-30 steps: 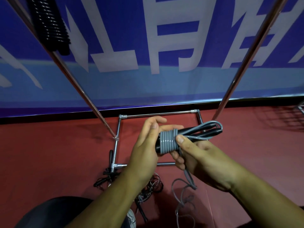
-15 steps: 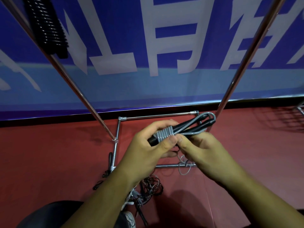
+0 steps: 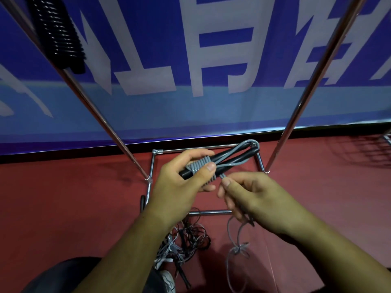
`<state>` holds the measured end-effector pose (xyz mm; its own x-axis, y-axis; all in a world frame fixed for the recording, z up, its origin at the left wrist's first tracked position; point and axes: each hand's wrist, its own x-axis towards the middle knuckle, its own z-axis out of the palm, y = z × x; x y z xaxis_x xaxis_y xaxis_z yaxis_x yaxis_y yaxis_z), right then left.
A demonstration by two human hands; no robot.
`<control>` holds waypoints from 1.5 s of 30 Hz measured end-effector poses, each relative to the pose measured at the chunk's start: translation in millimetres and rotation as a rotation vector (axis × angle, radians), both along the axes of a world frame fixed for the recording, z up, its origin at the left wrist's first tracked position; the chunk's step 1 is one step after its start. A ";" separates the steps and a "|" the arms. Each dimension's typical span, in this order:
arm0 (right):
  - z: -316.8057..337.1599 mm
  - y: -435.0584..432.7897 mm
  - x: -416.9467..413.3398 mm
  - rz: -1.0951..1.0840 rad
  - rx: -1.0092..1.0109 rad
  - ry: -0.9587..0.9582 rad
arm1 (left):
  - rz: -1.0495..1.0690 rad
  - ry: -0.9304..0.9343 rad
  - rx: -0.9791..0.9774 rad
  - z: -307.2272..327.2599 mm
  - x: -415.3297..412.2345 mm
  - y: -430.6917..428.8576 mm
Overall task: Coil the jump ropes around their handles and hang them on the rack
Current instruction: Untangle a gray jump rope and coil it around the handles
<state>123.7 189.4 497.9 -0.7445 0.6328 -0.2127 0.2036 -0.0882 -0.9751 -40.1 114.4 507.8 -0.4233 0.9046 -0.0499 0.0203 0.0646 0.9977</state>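
My left hand (image 3: 179,187) grips the black handles (image 3: 230,158) of a grey jump rope, thumb pressed on the grey coils (image 3: 200,164) wound round them. Just to the right and slightly lower, my right hand (image 3: 254,197) pinches the loose grey rope (image 3: 222,177) as it leaves the coils. The rope's free length (image 3: 234,248) hangs below that hand to the floor. A black coiled rope (image 3: 59,32) hangs at the upper left by the rack's left pole (image 3: 88,104).
The chrome rack's right pole (image 3: 313,81) and its base frame (image 3: 211,212) stand on the red floor in front of a blue banner wall. A tangle of black and grey ropes (image 3: 186,244) lies at the base near my shoe (image 3: 168,280).
My right hand has come off the bundle, moving right and down while pulling the loose rope out. The left hand has closed round the coils, its thumb now on them.
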 end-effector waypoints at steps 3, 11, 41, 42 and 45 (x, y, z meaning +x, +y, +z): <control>2.7 -2.6 0.5 -0.011 0.043 -0.044 | -0.004 -0.075 -0.011 0.7 0.4 0.2; -6.7 -8.7 -0.8 -0.097 0.417 -0.282 | -0.072 0.248 -0.036 0.6 -0.8 -2.0; 5.3 -7.3 3.8 -0.171 -0.265 -0.159 | -0.304 0.433 0.015 -12.1 1.3 0.9; 3.6 -7.4 4.3 -0.203 -0.267 -0.155 | -0.340 0.385 0.005 -11.8 1.3 0.5; 0.9 -6.5 1.6 -0.268 -0.358 -0.084 | -0.397 0.251 -0.001 -12.1 2.8 -1.0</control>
